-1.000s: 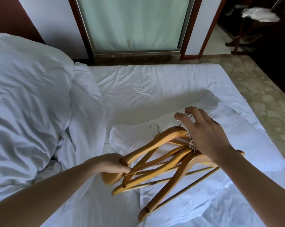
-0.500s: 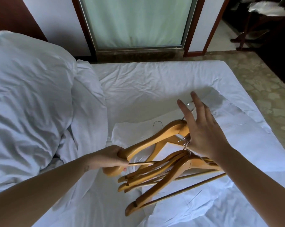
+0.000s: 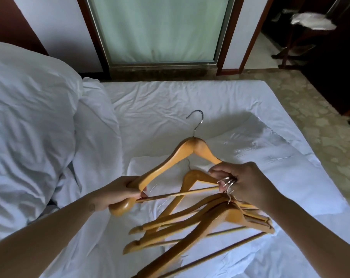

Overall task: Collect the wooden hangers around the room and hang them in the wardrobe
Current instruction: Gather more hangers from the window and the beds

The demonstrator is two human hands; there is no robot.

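Over the bed, left hand point(image 3: 117, 194) grips one hanger point(image 3: 176, 157); right hand point(image 3: 248, 183) clutches bunched hooks point(image 3: 227, 182).

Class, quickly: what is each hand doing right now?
Left hand: grips one end of the separate hanger.
Right hand: pinches the metal hooks of the bunched hangers.

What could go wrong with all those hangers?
The right hand pinches several metal hooks together, so a hanger from the bunch could slip out onto the bed. The left hand holds the top hanger only by one end, so it might twist or snag the others.
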